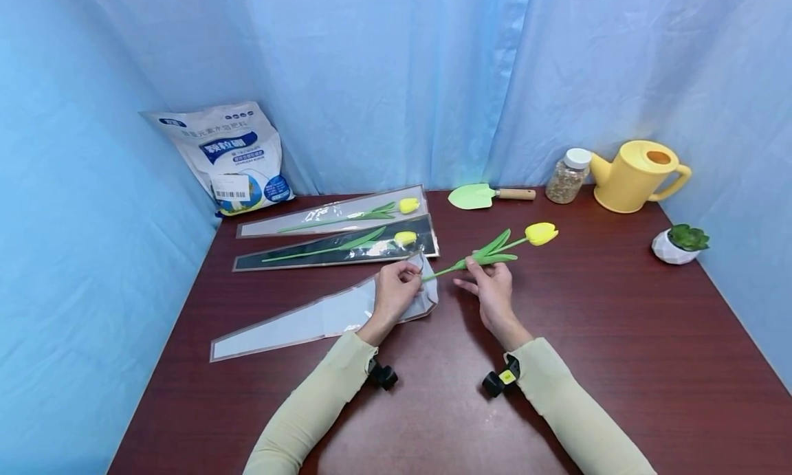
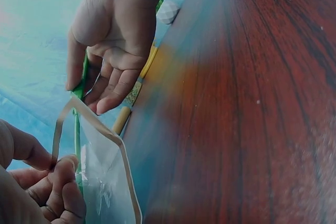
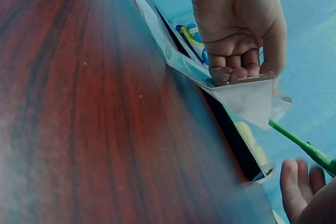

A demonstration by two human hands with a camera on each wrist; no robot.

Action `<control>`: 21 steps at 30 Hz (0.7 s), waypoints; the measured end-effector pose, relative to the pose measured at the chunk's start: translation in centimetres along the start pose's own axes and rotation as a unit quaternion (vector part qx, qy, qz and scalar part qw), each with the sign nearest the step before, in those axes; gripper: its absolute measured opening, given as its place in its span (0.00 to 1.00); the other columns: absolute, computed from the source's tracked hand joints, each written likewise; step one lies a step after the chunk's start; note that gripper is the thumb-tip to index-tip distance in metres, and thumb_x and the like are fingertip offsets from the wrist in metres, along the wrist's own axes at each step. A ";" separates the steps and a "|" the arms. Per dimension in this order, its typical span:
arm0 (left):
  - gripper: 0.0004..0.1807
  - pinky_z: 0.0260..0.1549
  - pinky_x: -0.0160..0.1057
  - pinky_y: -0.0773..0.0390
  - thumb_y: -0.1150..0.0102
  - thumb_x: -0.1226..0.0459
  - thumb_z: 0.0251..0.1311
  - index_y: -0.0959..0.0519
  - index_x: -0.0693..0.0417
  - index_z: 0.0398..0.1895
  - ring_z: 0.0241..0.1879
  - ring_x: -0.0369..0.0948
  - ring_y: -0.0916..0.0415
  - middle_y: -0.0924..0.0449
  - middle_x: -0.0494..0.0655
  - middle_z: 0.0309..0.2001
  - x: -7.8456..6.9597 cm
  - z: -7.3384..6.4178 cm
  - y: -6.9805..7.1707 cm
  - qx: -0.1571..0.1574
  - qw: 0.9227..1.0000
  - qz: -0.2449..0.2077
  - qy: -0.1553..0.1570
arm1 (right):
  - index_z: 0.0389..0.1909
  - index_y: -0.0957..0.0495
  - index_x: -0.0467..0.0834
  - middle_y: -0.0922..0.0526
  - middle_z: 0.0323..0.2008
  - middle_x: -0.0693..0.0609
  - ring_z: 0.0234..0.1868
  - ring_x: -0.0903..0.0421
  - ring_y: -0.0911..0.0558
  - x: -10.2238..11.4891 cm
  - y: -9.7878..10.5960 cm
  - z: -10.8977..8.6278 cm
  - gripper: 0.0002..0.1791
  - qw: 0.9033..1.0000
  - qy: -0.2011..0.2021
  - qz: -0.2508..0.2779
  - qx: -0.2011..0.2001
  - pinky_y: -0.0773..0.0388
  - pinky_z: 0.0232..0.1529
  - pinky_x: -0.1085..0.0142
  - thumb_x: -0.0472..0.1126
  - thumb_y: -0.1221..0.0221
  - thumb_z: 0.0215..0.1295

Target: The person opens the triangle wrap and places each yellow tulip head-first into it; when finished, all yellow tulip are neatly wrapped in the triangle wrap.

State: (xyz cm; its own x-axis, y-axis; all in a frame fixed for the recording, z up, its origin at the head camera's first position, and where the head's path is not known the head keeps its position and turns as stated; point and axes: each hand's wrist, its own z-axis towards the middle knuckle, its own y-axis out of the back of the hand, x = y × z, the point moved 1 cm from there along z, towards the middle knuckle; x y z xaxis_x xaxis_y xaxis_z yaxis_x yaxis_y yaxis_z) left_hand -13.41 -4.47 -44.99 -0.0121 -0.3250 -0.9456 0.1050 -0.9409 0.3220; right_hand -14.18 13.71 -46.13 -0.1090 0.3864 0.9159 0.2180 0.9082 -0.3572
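A yellow artificial tulip [image 1: 541, 234] with green leaves slants over the table, its stem end entering the mouth of a white flower sleeve [image 1: 322, 318]. My right hand [image 1: 493, 293] pinches the tulip by the stem near its leaves, other fingers spread apart. At the sleeve's wide end, my left hand [image 1: 394, 289] pinches the rim, which stands raised and parted in the left wrist view. The green stem [image 2: 77, 142] passes close by the left fingers there. How far the stem reaches inside is hidden by the left hand.
Behind lie a black sleeve [image 1: 297, 258] and another pale sleeve [image 1: 266, 227], each with a yellow tulip. A fertilizer bag [image 1: 229, 159] stands back left. A green trowel [image 1: 473, 196], jar [image 1: 566, 179], yellow watering can [image 1: 634, 179] and potted succulent [image 1: 677, 245] line the back and right.
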 end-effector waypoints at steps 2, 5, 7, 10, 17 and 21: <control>0.10 0.19 0.28 0.22 0.45 0.74 0.50 0.14 0.64 0.32 0.16 0.26 0.25 0.14 0.59 0.24 0.0 0.0 0.0 0.001 1.000 -0.001 -0.001 | 0.48 0.28 0.43 0.17 0.35 0.61 0.35 0.64 0.15 0.2 0.0 0.1 0.07 1.000 -0.001 0.003 -0.012 0.13 0.36 0.65 0.39 0.44 0.73; 0.09 0.19 0.27 0.24 0.43 0.73 0.51 0.14 0.64 0.32 0.15 0.26 0.26 0.14 0.59 0.25 0.1 0.0 0.0 0.001 1.000 -0.001 0.000 | 0.47 0.26 0.42 0.16 0.35 0.63 0.33 0.66 0.16 0.6 0.0 0.3 0.08 1.000 0.007 0.009 -0.027 0.14 0.35 0.67 0.42 0.44 0.74; 0.08 0.18 0.26 0.25 0.42 0.73 0.52 0.15 0.64 0.32 0.15 0.27 0.26 0.14 0.60 0.25 0.1 0.0 -0.1 0.002 1.000 0.000 0.000 | 0.48 0.26 0.41 0.16 0.35 0.63 0.30 0.66 0.15 0.7 0.1 0.3 0.09 0.999 0.009 0.009 -0.031 0.15 0.34 0.68 0.42 0.45 0.74; 0.07 0.18 0.26 0.26 0.41 0.73 0.53 0.15 0.65 0.32 0.15 0.27 0.27 0.14 0.61 0.25 0.0 0.0 -0.2 0.002 1.000 0.001 -0.001 | 0.49 0.27 0.41 0.15 0.37 0.64 0.30 0.65 0.15 0.6 0.2 0.3 0.09 1.000 0.003 0.003 -0.025 0.15 0.34 0.68 0.41 0.46 0.75; 0.09 0.18 0.26 0.26 0.42 0.74 0.52 0.14 0.64 0.33 0.16 0.27 0.27 0.13 0.60 0.25 -0.3 0.1 -0.3 0.004 1.000 0.010 -0.009 | 0.51 0.28 0.43 0.17 0.40 0.64 0.33 0.64 0.14 0.1 0.0 -0.1 0.08 1.000 -0.025 -0.006 0.000 0.14 0.36 0.67 0.39 0.47 0.75; 0.09 0.19 0.26 0.25 0.42 0.73 0.51 0.14 0.63 0.33 0.15 0.27 0.27 0.13 0.59 0.25 -0.4 0.1 -0.2 0.005 1.000 0.015 -0.012 | 0.55 0.29 0.41 0.19 0.46 0.62 0.36 0.64 0.15 0.2 0.0 0.0 0.12 1.000 -0.025 0.001 0.001 0.14 0.38 0.66 0.41 0.50 0.77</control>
State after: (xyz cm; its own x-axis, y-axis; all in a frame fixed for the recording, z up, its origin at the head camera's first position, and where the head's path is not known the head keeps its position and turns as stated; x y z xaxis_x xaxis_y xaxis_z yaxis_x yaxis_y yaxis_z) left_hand -13.50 -4.12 -44.70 -0.0329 -0.3542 -0.9346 0.0950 -0.9320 0.3499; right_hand -14.21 13.75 -45.93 -0.1564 0.3952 0.9052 0.2158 0.9080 -0.3591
